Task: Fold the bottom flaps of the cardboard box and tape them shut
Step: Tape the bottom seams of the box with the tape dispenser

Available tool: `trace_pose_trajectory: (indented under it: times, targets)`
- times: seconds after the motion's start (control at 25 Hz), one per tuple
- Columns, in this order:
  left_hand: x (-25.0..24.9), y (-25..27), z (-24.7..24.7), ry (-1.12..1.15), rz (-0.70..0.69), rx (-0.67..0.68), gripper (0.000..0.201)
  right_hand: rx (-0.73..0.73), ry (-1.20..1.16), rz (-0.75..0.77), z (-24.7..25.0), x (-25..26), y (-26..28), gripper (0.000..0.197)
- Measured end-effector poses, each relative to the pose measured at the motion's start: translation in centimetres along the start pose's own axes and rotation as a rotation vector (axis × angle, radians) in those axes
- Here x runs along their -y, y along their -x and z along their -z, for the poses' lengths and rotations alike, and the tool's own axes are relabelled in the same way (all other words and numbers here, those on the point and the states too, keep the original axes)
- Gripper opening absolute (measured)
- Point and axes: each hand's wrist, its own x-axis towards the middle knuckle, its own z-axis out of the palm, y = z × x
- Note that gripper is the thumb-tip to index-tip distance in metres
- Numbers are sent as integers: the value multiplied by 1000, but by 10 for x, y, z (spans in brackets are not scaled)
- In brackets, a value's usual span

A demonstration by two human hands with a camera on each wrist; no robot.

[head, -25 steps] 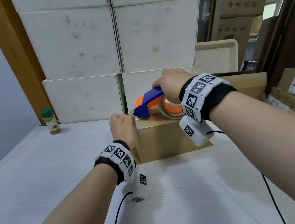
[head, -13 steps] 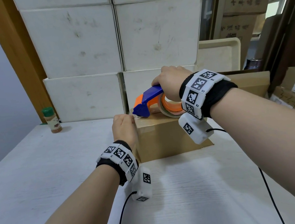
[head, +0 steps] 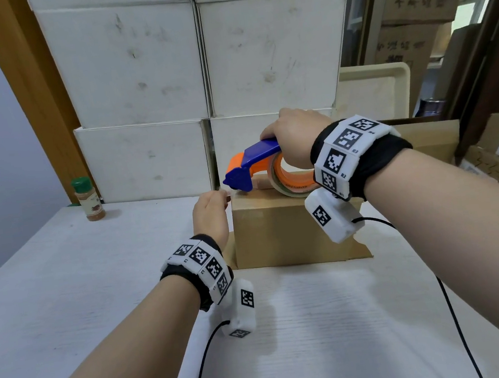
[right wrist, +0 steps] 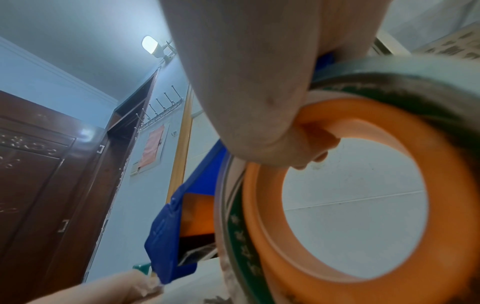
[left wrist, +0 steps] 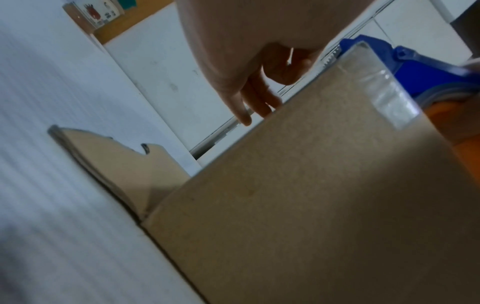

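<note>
cardboard box [head: 290, 234]: 1; tape dispenser [head: 252, 166]: 1; spice jar [head: 87, 196]: 1

Your forearms are bare, with no sleeves. Each wrist carries a black fabric band [head: 384, 158] wrapped by a ring of white blocks printed with black-and-white square codes [head: 342, 141]. Below each wrist hangs a white camera housing [head: 331, 220] bearing another code, and a thin black cable [head: 456, 320] trails from it.

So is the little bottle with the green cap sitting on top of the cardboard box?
No, the bottle stands on the white table, off to the left of the cardboard box.
</note>
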Motion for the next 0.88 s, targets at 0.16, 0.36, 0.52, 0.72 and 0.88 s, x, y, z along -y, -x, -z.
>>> trace_pose_trajectory:
  times: [0.16, 0.36, 0.52, 0.72, 0.88]
  targets:
    - [-1, 1, 3, -63, 0, 39, 29, -31, 35, -7, 1, -2, 3, 41]
    - [-9, 2, 2, -70, -5, 114, 22, -28, 35, -6, 1, -2, 6, 41]
    - [-18, -1, 2, -47, 42, 114, 13, -26, 26, -9, 1, -3, 8, 40]
    - [-12, 1, 3, -94, 10, 132, 17, -15, 28, -18, 0, -2, 9, 40]
    - [-12, 1, 1, -86, 80, 118, 20, -7, 34, -11, -1, 0, 9, 39]
